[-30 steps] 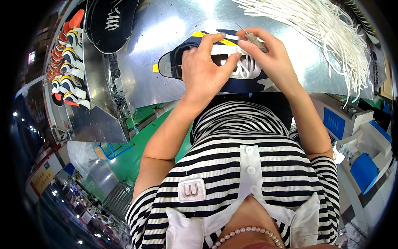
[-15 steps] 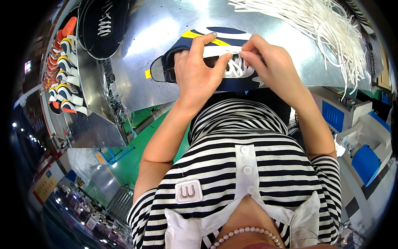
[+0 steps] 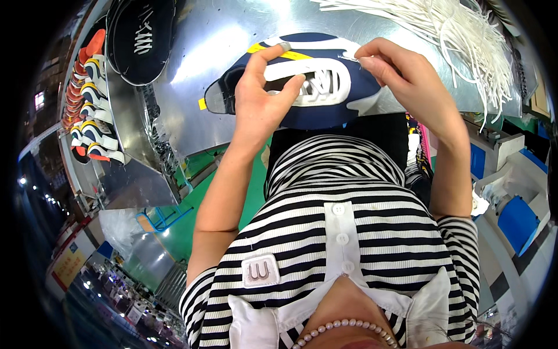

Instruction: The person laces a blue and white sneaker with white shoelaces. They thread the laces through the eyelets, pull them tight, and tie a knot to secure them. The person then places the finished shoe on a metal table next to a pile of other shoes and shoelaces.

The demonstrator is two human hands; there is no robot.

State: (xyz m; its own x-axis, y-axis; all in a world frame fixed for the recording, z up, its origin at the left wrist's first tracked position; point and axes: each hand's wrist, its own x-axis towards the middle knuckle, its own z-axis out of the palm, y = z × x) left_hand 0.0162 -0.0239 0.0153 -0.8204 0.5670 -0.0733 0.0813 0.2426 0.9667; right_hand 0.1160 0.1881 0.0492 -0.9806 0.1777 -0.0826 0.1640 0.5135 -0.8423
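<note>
A navy shoe upper [image 3: 363, 87] with white panels and a yellow stripe lies on the metal table, its toe pointing right. White shoelace [image 3: 321, 87] crosses its front eyelets in several rows. Over the collar end, my left hand [image 3: 258, 104] grips the upper, the index finger on the far side and the thumb at the throat edge. My right hand [image 3: 412, 78] is raised by the far side of the toe, thumb and fingers pinched together. A small whitish bit shows at those fingertips, too small to make out.
A big bundle of white laces [image 3: 459, 52] lies at the far right of the metal table [image 3: 192, 110]. To the left are a black laced shoe piece [image 3: 141, 43] and a row of stacked white, navy and orange uppers [image 3: 96, 110]. Blue-and-white machinery [image 3: 517, 227] stands at right.
My right hand has moved right, from the laced eyelets to beyond the toe. My left hand keeps its grip and has shifted slightly left with the upper. The laced rows are now uncovered.
</note>
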